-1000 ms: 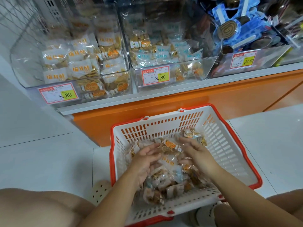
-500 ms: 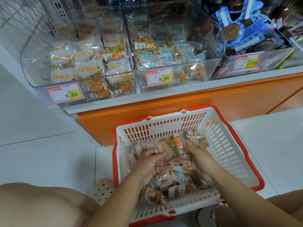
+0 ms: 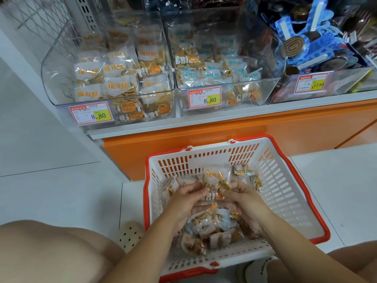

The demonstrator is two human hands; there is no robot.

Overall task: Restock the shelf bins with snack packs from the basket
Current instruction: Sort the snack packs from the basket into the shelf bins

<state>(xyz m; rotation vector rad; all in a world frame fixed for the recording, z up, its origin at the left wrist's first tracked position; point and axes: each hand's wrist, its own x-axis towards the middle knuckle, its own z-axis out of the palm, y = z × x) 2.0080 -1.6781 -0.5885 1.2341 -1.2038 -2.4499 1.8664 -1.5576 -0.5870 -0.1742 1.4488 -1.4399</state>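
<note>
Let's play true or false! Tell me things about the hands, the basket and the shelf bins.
1. The left hand and the right hand are both inside the basket. True.
2. The basket is all blue. False: it is white with a red rim.
3. The price tag on the leftmost bin reads 8.80. True.
4. The snack pack held between the hands has blue lettering. False: its lettering is orange.

Price tags showing 8.80 and 12.80; blue swirl-lollipop packs lying right; beige clog resting on white floor.
</note>
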